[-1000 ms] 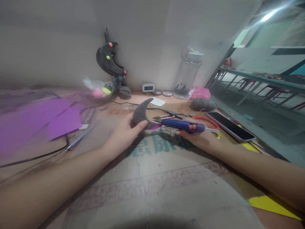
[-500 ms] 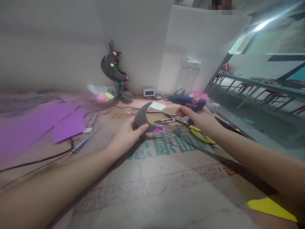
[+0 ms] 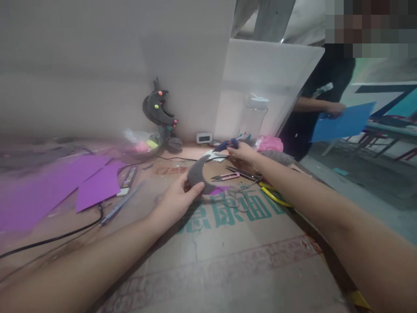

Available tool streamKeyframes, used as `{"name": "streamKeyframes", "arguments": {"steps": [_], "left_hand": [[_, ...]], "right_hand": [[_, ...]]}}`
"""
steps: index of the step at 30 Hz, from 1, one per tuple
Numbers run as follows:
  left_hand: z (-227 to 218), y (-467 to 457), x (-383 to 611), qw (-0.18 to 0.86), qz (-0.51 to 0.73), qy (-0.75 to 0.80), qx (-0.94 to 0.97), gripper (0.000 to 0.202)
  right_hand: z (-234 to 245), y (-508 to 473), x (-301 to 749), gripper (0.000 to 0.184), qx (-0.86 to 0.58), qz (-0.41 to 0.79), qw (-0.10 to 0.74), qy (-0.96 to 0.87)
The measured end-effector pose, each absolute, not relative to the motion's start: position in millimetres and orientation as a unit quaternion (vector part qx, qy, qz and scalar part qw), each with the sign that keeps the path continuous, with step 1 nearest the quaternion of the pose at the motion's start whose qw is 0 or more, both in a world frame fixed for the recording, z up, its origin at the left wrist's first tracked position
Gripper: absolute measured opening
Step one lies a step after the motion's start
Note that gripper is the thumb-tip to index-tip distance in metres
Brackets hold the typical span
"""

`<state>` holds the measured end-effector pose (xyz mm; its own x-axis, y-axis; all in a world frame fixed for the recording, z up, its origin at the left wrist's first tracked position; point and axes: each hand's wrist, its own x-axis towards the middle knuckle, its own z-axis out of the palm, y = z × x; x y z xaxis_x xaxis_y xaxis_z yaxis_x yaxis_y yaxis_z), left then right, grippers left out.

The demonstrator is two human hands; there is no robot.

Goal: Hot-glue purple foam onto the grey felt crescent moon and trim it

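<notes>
A sheet of cardboard (image 3: 247,265) with green lettering covers the near part of the table. Above it the person's left hand (image 3: 177,196) is closed, thumb in front, on the lower left of a grey yarn-wrapped crescent (image 3: 197,173), whose upper tip points up and right; a piece of purple shows at its lower end. To its right lie pink snips (image 3: 230,176) and yellow-handled scissors (image 3: 275,195). Farther back the right hand (image 3: 243,153) has its fingers curled on a blue glue gun (image 3: 224,145) (the exact grip is partly hidden), near a white card (image 3: 213,156). Beyond stand a small clock (image 3: 204,138) and a clear bottle (image 3: 252,108), and a dark crescent ornament (image 3: 151,108) with coloured balls is by the wall. Farthest off, another person holds a blue sheet (image 3: 345,121).
</notes>
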<state>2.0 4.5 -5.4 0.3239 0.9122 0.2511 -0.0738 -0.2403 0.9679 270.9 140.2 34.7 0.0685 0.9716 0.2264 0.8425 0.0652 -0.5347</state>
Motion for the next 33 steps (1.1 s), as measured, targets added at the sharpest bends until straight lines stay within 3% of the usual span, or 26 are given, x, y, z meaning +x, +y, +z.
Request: {"name": "streamKeyframes", "arguments": {"steps": [5, 10, 13, 15, 18, 22, 24, 27, 30, 33], "left_hand": [[-3.1, 2.7, 2.3, 0.521, 0.478, 0.336, 0.622, 0.042], [-0.1, 1.6, 3.5, 0.513, 0.488, 0.349, 0.614, 0.039], [-2.8, 3.6, 2.8, 0.49, 0.49, 0.363, 0.623, 0.038], [-4.3, 4.2, 1.7, 0.48, 0.497, 0.366, 0.624, 0.039], [-3.1, 2.4, -0.1, 0.469, 0.509, 0.379, 0.614, 0.038], [0.3, -0.6, -1.6, 0.434, 0.519, 0.398, 0.62, 0.032], [-1.1, 0.6, -2.0, 0.437, 0.517, 0.388, 0.625, 0.033], [-7.1, 5.4, -2.3, 0.455, 0.509, 0.369, 0.631, 0.036], [-11.9, 9.1, -1.2, 0.474, 0.496, 0.357, 0.634, 0.039], [-12.3, 8.7, 0.9, 0.491, 0.484, 0.341, 0.639, 0.044]], "right_hand": [[29.1, 134.8, 279.6, 0.029, -0.676, 0.107, 0.272, -0.676], [29.3, 88.9, 276.6, 0.042, -0.632, 0.068, 0.334, -0.696], [27.6, 45.5, 264.0, 0.033, -0.601, 0.08, 0.362, -0.708], [27.3, 16.0, 251.3, 0.029, -0.568, 0.169, 0.381, -0.709], [28.2, -18.7, 231.1, 0.039, -0.522, 0.418, 0.372, -0.644], [27.8, -34.4, 217.5, 0.049, -0.513, 0.531, 0.316, -0.596], [26.8, -32.3, 218.6, 0.039, -0.527, 0.506, 0.287, -0.62], [26.8, -27.4, 224.9, 0.018, -0.534, 0.356, 0.288, -0.711], [28.2, -25.7, 229.9, 0.02, -0.511, 0.21, 0.319, -0.77], [27.1, -24.0, 231.2, 0.023, -0.512, 0.182, 0.346, -0.765]]}}
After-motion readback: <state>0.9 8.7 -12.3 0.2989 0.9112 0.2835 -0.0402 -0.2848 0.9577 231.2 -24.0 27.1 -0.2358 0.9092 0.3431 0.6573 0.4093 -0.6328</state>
